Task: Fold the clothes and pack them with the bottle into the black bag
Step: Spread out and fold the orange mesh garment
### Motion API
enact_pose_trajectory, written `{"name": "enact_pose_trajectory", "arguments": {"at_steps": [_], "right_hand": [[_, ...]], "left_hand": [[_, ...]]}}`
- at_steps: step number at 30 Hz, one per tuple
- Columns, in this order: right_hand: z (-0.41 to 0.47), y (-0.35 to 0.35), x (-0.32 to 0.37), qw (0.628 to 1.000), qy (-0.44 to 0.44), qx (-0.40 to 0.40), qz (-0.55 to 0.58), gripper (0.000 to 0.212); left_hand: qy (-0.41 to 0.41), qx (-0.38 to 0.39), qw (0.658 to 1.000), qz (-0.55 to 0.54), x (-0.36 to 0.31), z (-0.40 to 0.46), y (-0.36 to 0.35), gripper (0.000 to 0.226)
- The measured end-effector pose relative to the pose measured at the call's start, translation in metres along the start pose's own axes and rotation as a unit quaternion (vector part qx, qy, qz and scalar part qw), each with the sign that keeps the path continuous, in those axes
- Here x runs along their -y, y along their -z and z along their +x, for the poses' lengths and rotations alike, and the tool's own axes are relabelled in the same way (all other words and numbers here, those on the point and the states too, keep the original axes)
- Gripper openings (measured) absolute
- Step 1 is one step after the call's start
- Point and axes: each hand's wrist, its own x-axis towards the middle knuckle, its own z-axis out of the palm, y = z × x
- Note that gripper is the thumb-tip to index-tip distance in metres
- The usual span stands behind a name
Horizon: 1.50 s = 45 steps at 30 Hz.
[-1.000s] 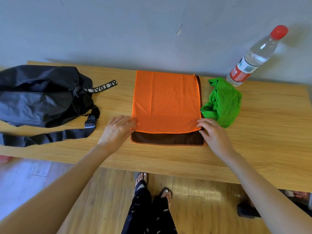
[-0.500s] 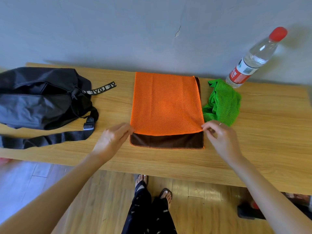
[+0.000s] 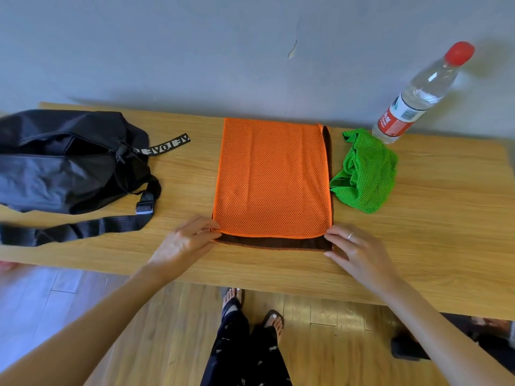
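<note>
Orange mesh cloth [image 3: 271, 178], folded into a flat rectangle with a dark brown underside showing along its near and right edges, lies at the centre of the light wooden surface [image 3: 418, 240]. At its 7 o'clock corner the left hand [image 3: 185, 242] has its fingertips [image 3: 214, 228] touching the near-left edge, fingers bent toward the hem; I cannot tell whether this grip pinches the fabric or only rests on it. At the 5 o'clock corner the right hand [image 3: 355, 250], a ring on one finger, meets the near-right corner with thumb and forefinger close together at the cloth's edge while the other fingers spread loosely over the wood; whether that grip is clamped on the hem is also unclear.

Crumpled bright green mesh cloth [image 3: 365, 171] sits at 3 o'clock from the orange one, just beside its right edge. Beyond it, at about 1 o'clock, stands a clear plastic water bottle [image 3: 418, 96] with a red cap and red-and-white label, near the grey wall [image 3: 195, 51]. At 9 o'clock, well apart from the orange cloth, lies the black fabric bag [image 3: 61, 160], its zip gaping, with a lettered pull tab [image 3: 164, 147] pointing toward the cloth and a black webbing strap [image 3: 78, 229] trailing along the near side of the surface.
</note>
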Motion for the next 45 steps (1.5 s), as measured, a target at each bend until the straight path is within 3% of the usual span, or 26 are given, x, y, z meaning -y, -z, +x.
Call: {"name": "enact_pose_trajectory", "arguments": {"at_steps": [8,15,21,25,28,33,45], "right_hand": [[-0.001,-0.002,0.005,0.999,0.006,-0.033,-0.012,0.025],[0.005,-0.004,0.004,0.999,-0.013,-0.045,0.001,0.034],[0.009,-0.010,0.003,0.997,-0.055,-0.048,0.033,0.009],[0.012,-0.013,0.004,0.991,-0.097,-0.058,0.072,0.021],[0.017,-0.013,0.006,0.978,-0.153,-0.071,0.120,0.003],[0.028,-0.012,0.010,0.930,-0.265,-0.106,0.233,0.012],[0.044,-0.016,0.006,0.894,-0.308,-0.105,0.307,0.011]], "left_hand": [[0.027,-0.029,0.999,-0.007,0.007,-0.002,-0.002,0.032],[0.010,-0.019,1.000,0.009,0.016,0.000,0.001,0.028],[0.012,-0.039,0.999,0.009,0.019,0.009,-0.001,0.026],[0.036,-0.039,0.999,-0.013,0.019,0.016,0.000,0.025],[0.067,-0.041,0.996,-0.032,0.021,0.022,0.000,0.028],[0.070,-0.030,0.996,-0.043,0.025,0.034,-0.001,0.028],[0.106,0.000,0.986,-0.126,0.045,0.046,0.001,0.019]]}}
